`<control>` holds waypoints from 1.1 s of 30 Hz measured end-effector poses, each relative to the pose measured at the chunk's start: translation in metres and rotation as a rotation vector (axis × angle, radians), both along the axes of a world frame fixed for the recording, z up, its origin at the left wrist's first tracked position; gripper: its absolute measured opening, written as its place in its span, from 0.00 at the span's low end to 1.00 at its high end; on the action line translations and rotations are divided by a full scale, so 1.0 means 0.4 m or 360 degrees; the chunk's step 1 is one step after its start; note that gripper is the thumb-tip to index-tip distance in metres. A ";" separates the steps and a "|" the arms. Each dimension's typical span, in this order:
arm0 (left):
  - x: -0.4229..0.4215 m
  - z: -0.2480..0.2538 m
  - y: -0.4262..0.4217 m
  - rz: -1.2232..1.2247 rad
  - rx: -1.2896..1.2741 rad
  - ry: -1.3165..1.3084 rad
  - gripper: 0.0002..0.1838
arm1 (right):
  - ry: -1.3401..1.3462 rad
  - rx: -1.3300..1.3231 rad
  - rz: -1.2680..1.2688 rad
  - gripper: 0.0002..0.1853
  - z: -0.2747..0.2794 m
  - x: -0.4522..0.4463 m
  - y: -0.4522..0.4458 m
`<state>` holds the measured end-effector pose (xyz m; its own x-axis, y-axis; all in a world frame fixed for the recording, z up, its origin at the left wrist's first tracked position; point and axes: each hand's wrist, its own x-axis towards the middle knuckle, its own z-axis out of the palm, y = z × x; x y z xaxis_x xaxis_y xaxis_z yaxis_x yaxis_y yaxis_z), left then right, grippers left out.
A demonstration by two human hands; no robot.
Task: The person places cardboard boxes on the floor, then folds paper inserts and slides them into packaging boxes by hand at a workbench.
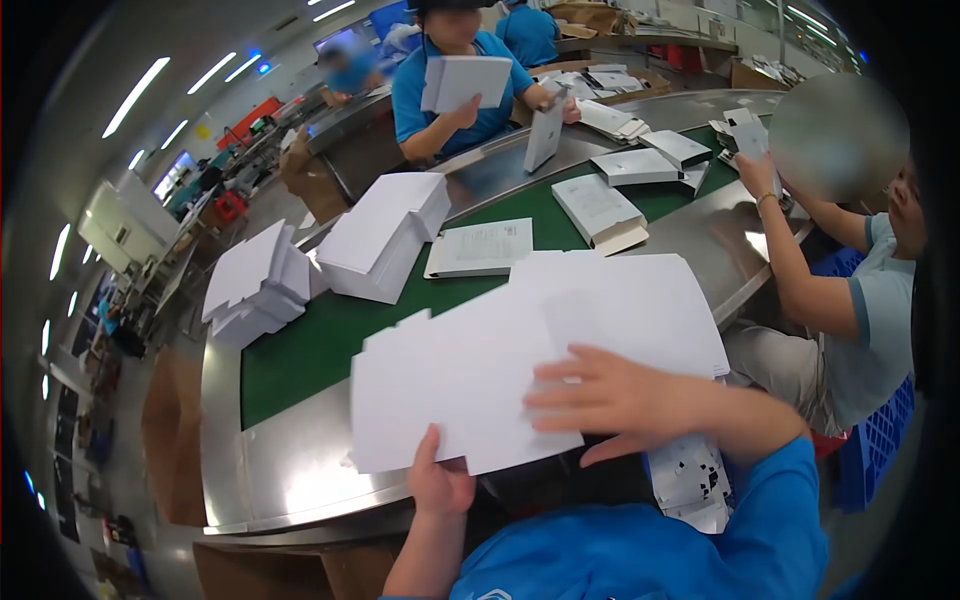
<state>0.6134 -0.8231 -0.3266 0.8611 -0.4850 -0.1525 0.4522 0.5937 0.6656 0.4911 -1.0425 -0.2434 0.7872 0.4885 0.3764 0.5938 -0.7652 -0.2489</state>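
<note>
A flat white carton blank (pixel 450 390) with cut tabs along its edges spans the space in front of me. My left hand (pixel 442 485) pinches its near edge, the thumb on top and the fingers hidden underneath. Over its right part lies my right hand (pixel 610 400), open, fingers spread and slightly blurred; whether it presses on the card I cannot tell. Behind and to the right is another white flat piece (pixel 630 300), partly covered by the first. Just beyond, a closed white box (pixel 482 247) with faint print rests on the green belt (pixel 290 375).
Stacks of white cartons (pixel 380 235) (pixel 262 280) stand at the left. Several boxes (pixel 600 212) lie along the belt. Across the table a co-worker (pixel 455 90) holds white boxes; another person (pixel 840 270) sits at right with a box. A metal table edge (pixel 300 490) runs nearby.
</note>
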 end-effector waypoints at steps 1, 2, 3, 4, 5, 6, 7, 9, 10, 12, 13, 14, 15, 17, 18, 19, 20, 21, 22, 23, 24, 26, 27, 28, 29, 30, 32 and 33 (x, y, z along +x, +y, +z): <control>-0.013 0.004 0.000 -0.0097 -0.0045 0.0029 0.24 | -0.0153 0.0127 0.0037 0.28 -0.037 -0.002 0.019; -0.020 0.006 0.003 -0.0195 -0.0091 0.0057 0.25 | -0.0305 0.0254 0.0075 0.25 -0.076 0.003 0.030; -0.020 -0.007 0.011 -0.0187 -0.0093 0.0108 0.25 | -0.0437 0.0371 0.0040 0.18 -0.088 0.005 0.046; -0.026 -0.009 0.021 -0.0174 -0.0102 0.0095 0.25 | -0.0447 0.0363 0.0056 0.18 -0.094 0.006 0.058; -0.030 -0.009 0.030 -0.0177 -0.0105 0.0081 0.25 | -0.0474 0.0480 0.0068 0.17 -0.101 0.006 0.066; -0.034 -0.009 0.038 -0.0179 -0.0105 0.0066 0.25 | -0.0500 0.0600 0.0081 0.16 -0.111 0.006 0.074; -0.040 -0.004 0.048 -0.0165 -0.0110 0.0051 0.25 | -0.0462 0.0728 0.0082 0.15 -0.137 0.011 0.078; -0.054 0.009 0.063 -0.0106 -0.0028 -0.0101 0.25 | -0.0580 0.0770 -0.0044 0.15 -0.144 0.014 0.085; -0.057 0.006 0.067 -0.0090 -0.0035 -0.0112 0.25 | -0.0683 0.0818 -0.0191 0.15 -0.146 0.016 0.091; -0.063 0.001 0.074 -0.0048 -0.0062 -0.0059 0.26 | -0.0644 0.1244 -0.0232 0.15 -0.180 0.038 0.134; -0.064 0.002 0.074 -0.0041 -0.0065 -0.0064 0.26 | -0.0589 0.1673 -0.0291 0.16 -0.191 0.047 0.149; -0.066 0.004 0.072 -0.0024 -0.0061 -0.0070 0.25 | -0.0588 0.1671 -0.0283 0.16 -0.191 0.047 0.152; -0.067 0.005 0.072 -0.0004 -0.0055 -0.0073 0.25 | -0.0502 0.1719 -0.0208 0.19 -0.193 0.047 0.153; -0.054 0.005 0.078 -0.0031 -0.0157 -0.0093 0.25 | -0.0391 0.1775 -0.0127 0.21 -0.188 0.040 0.151; -0.050 0.005 0.081 -0.0067 -0.0257 -0.0109 0.26 | -0.0359 0.1537 -0.0163 0.25 -0.172 0.026 0.136; -0.051 0.005 0.083 -0.0046 -0.0240 -0.0075 0.26 | -0.0313 0.1305 -0.0198 0.28 -0.163 0.012 0.123; -0.052 0.005 0.084 -0.0055 -0.0233 -0.0054 0.26 | -0.0268 0.1322 -0.0199 0.28 -0.164 0.005 0.112; -0.051 0.005 0.080 -0.0065 -0.0233 -0.0035 0.26 | -0.0337 0.1175 -0.0259 0.30 -0.162 0.002 0.095; -0.053 0.005 0.080 -0.0045 -0.0221 0.0004 0.26 | -0.0401 0.1026 -0.0315 0.31 -0.159 -0.001 0.085; -0.053 0.008 0.078 -0.0092 -0.0259 -0.0003 0.26 | -0.0444 0.0998 -0.0283 0.29 -0.145 -0.004 0.078; -0.053 0.009 0.075 -0.0136 -0.0299 -0.0015 0.26 | -0.0410 0.1003 -0.0274 0.29 -0.142 -0.005 0.073; -0.059 -0.001 0.069 -0.0114 -0.0267 0.0052 0.25 | -0.0436 0.0948 -0.0151 0.26 -0.142 -0.002 0.069; -0.064 0.000 0.066 -0.0140 -0.0236 0.0048 0.25 | -0.0388 0.0986 -0.0056 0.20 -0.152 0.003 0.073; -0.070 0.000 0.064 -0.0168 -0.0201 0.0041 0.25 | -0.0375 0.0990 -0.0043 0.20 -0.166 0.005 0.084; -0.077 -0.004 0.061 -0.0153 -0.0199 0.0046 0.25 | -0.0397 0.1256 -0.0120 0.17 -0.181 0.004 0.098; -0.086 -0.008 0.059 -0.0093 -0.0129 0.0001 0.24 | -0.0419 0.1522 -0.0203 0.15 -0.188 0.007 0.113; -0.100 -0.023 0.058 -0.0024 -0.0055 -0.0040 0.22 | -0.0556 0.1685 -0.0396 0.12 -0.198 0.020 0.147; -0.098 -0.036 0.060 0.0005 0.0074 -0.0209 0.21 | -0.0223 0.2150 -0.0422 0.11 -0.234 0.019 0.152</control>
<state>0.5742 -0.7990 -0.3411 0.8766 -0.4773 -0.0606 0.3576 0.5621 0.7457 0.4985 -0.9816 -0.3371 0.7152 -0.4717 0.5158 0.5512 -0.0731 -0.8312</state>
